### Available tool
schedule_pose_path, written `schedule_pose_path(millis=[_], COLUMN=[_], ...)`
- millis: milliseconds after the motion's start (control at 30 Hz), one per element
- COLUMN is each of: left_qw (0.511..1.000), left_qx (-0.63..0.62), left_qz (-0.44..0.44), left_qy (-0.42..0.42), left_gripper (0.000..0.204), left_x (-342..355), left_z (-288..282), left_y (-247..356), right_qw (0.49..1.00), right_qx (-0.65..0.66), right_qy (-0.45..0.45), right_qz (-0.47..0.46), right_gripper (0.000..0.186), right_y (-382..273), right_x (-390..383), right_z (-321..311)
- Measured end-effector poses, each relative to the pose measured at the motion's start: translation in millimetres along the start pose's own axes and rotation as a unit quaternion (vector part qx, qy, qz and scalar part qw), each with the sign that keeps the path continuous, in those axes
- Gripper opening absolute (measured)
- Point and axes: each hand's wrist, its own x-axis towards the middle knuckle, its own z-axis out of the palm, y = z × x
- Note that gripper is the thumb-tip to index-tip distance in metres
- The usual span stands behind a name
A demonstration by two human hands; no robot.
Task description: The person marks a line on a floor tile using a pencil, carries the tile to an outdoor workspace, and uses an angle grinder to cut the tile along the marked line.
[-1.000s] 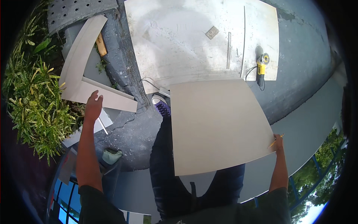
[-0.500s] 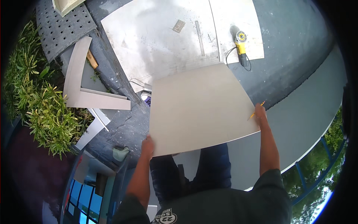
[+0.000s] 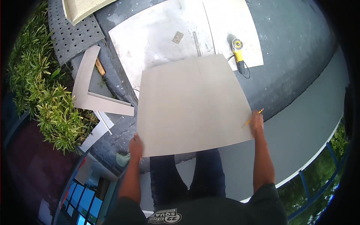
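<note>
Fingers of the left hand (image 3: 136, 146) and right hand (image 3: 257, 122) grip a large beige panel (image 3: 191, 105) by its side edges near the closest corners, holding it before the wearer's legs (image 3: 163, 176). Such a wide hold probably keeps the broad board steady; a yellow pencil (image 3: 247, 122) tucked in the right hand apparently leaves that grasp undisturbed. Beyond, the panel's far edge overlaps a white sheet (image 3: 150, 41) on the ground, though whether it rests there cannot be told. A yellow grinder (image 3: 237, 52) and a ruler (image 3: 197, 43) lie on the white sheet, perhaps set aside within reach, while angled beige strips (image 3: 84, 75) sit at left. One second earlier, the left hand was empty, stretched toward those strips; now it clasps the panel, and a purple shoe then visible is out of sight.
</note>
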Motion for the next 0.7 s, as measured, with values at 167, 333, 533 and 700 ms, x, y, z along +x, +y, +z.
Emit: schedule_pose_path(millis=[167, 333, 533, 700], left_qw=[0.999, 0.994, 0.982, 0.964], left_qx=[-0.012, -0.065, -0.121, -0.168], left_qz=[0.029, 0.084, 0.121, 0.15], left_qy=[0.014, 0.036, 0.079, 0.143], left_gripper=[0.064, 0.065, 0.064, 0.067], left_x=[67, 133, 230, 314], left_z=[-4, 19, 91, 135], left_y=[16, 42, 88, 127], right_qw=[0.995, 0.991, 0.954, 0.931], right_qx=[0.086, 0.073, 0.191, 0.279], right_qy=[0.034, 0.058, 0.078, 0.138], right_qz=[-0.029, -0.098, -0.217, -0.193], right_gripper=[0.06, 0.05, 0.042, 0.046], right_y=[-48, -85, -120, -197], right_x=[-7, 37, 173, 232], right_z=[28, 68, 145, 185])
